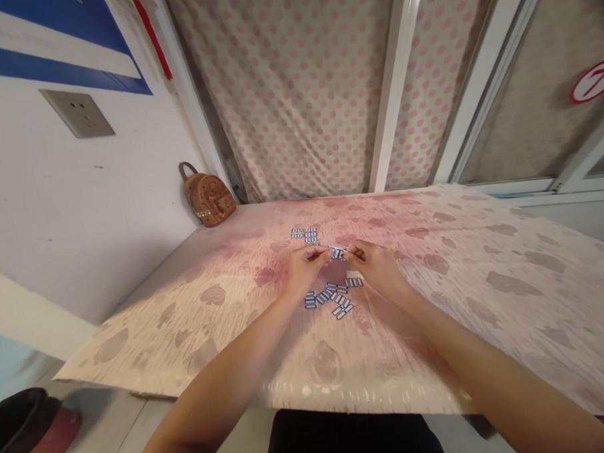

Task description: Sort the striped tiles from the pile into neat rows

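Note:
Between my two hands, just above the table, is a small white label piece with blue-edged stripes (338, 253). My left hand (306, 265) pinches its left end, and my right hand (371, 262) pinches its right end. Closer to me lies a loose group of similar blue-and-white striped label pieces (338, 297), turned at various angles. Beyond my left hand, more such pieces (305, 234) lie side by side in neat rows. The print on them is too small to read.
A patterned cloth (437, 341) covers the table. A small brown backpack (209, 198) stands at the back left by the wall. Behind the table hangs a dotted curtain (296, 93). A black stool (351, 438) is below the front edge, and a dark bin (31, 432) stands at lower left.

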### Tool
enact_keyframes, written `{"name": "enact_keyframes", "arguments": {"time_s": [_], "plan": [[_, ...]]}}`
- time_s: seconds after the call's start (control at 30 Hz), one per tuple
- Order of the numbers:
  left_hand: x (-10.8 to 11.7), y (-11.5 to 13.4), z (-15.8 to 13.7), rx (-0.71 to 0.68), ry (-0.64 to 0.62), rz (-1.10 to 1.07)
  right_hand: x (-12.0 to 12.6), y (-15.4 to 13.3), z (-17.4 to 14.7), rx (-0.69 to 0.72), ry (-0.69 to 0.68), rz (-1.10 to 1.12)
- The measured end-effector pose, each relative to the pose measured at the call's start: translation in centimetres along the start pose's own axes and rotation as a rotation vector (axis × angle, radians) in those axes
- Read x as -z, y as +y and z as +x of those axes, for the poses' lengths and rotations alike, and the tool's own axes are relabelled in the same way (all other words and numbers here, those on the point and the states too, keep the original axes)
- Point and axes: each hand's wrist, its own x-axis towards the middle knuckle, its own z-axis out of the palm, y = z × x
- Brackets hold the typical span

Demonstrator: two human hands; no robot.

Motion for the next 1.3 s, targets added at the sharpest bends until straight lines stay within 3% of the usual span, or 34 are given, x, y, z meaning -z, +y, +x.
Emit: {"name": "enact_keyframes", "arguments": {"time_s": [0.43, 0.53, 0.67, 0.77, 0.93, 1.07, 1.13, 1.3], "plan": [[-0.1, 0.1, -0.1, 0.024, -0.024, 0.006, -0.3, 0.5, -0.1, 0.054, 0.020, -0.075], [-0.2, 0.5, -0.3, 0.067, -0.005, -0.041, -0.5, 0.9, -0.1, 0.141, 0.060, -0.081], [-0.3, 0.9, -0.4, 0.136, -0.009, -0.147, -0.5, 1.0, 0.0, 0.300, 0.002, -0.167], [-0.4, 0.9, -0.5, 0.164, -0.010, -0.202, -0.6, 1.0, 0.1, 0.338, -0.001, -0.211], [-0.4, 0.7, -0.4, 0.187, -0.014, -0.232, -0.8, 1.2, 0.2, 0.328, -0.012, -0.196], [0.1, 0.6, 0.1, 0.134, 0.051, -0.191, -0.6, 1.3, 0.2, 0.211, 0.010, -0.129], [0.5, 0.4, 0.4, 0.100, 0.090, -0.158, -0.4, 1.4, 0.2, 0.164, -0.048, -0.126], [1.2, 0.0, 1.0, 0.075, 0.128, -0.094, -1.3, 2.0, -0.2, 0.156, -0.387, -0.287]]}}
